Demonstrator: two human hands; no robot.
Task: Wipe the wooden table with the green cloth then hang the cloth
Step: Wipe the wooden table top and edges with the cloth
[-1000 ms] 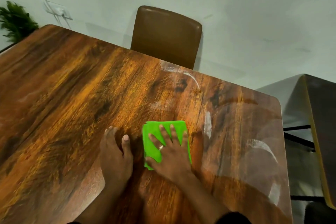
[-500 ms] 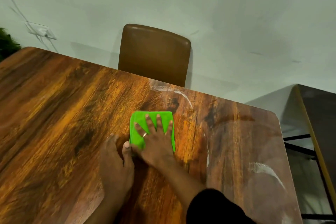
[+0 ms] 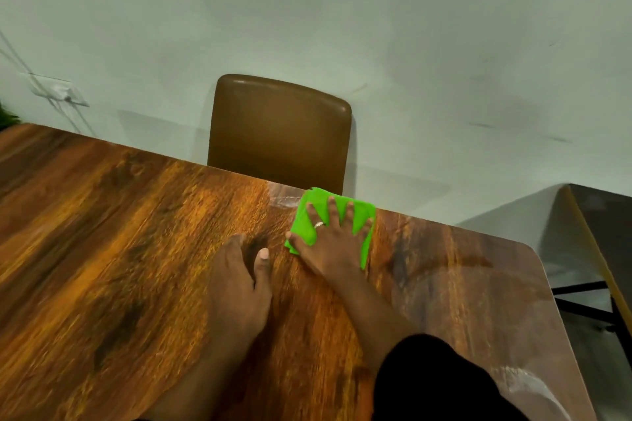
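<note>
Right grip [image 3: 337, 246], fingers straight, presses the green cloth [image 3: 302, 225] at the wooden bench's [image 3: 102, 249] far edge, before a brown chair [image 3: 278, 133]. Left grip [image 3: 239, 290] rests open, flat.

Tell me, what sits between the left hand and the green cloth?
Between left hand and green cloth: only a narrow strip of bare wooden table, shown in the head view.

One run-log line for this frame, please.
phase: wiping | right hand: pressed flat on green cloth near far edge | left hand: rests on wooden table | hanging: not yet done
</note>
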